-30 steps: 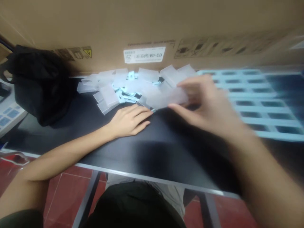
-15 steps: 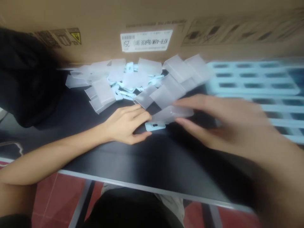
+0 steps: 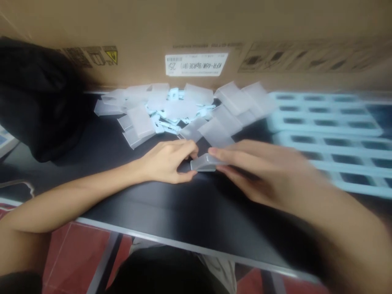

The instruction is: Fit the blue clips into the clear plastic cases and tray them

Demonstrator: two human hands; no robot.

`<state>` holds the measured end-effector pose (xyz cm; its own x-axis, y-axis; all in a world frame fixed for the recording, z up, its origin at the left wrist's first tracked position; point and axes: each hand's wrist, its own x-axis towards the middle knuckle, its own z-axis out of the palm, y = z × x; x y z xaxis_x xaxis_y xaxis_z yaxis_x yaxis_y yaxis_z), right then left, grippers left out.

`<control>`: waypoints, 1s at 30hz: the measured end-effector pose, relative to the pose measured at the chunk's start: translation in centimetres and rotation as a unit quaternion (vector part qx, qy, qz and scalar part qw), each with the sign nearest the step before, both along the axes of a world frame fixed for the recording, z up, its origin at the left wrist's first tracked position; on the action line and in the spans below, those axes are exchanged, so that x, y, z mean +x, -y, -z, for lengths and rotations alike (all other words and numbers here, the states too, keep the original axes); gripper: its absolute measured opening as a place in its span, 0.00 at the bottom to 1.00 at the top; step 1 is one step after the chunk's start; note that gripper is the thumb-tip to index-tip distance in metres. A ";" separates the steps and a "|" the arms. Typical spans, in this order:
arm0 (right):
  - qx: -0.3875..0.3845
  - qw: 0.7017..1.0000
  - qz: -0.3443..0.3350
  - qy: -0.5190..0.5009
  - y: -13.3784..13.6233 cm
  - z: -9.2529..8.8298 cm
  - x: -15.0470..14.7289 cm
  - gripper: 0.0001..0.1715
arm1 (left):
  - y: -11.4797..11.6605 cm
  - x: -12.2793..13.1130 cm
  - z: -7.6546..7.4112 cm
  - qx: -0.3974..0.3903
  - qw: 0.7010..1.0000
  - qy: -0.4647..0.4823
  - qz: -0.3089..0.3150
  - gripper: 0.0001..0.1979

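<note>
My right hand (image 3: 266, 171) pinches a translucent plastic cover (image 3: 208, 159) between thumb and fingers. The cover lies tilted over a small light-blue plastic plate (image 3: 210, 169), hiding most of it. At the plate's left end, my left hand (image 3: 171, 161) is closed, thumb and curled index finger on either side of it. Just behind both hands lies a pile of similar translucent covers (image 3: 216, 131), with light-blue plastic pieces (image 3: 168, 126) among them.
A big cardboard box (image 3: 128, 24) with a white label stands along the back. Light-blue trays (image 3: 329, 136) with rectangular openings sit at the right. A black cloth or bag (image 3: 43, 98) is at the left on the dark table (image 3: 159, 212).
My right hand has brought the translucent cover left and down onto the light-blue plate. My left hand stays beside the plate, its fingers a little more curled. The whole view has shifted slightly.
</note>
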<state>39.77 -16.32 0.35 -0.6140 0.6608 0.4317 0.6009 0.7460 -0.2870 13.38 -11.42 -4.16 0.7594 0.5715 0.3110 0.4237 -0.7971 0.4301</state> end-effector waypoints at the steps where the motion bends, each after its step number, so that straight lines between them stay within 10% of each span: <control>1: 0.004 1.000 0.005 0.003 0.1 0.1 -0.1 0.21 | 0.1 0.0 0.0 0.003 1.000 -0.006 -0.005 0.14; 11: 0.070 0.997 -0.007 0.041 0.1 0.4 -0.7 0.27 | 0.0 -0.2 0.1 0.010 1.000 -0.002 -0.013 0.19; 30: -0.046 0.996 -0.018 0.071 0.4 0.8 -2.6 0.30 | 0.3 -0.2 -0.1 -0.005 1.000 -0.015 0.000 0.16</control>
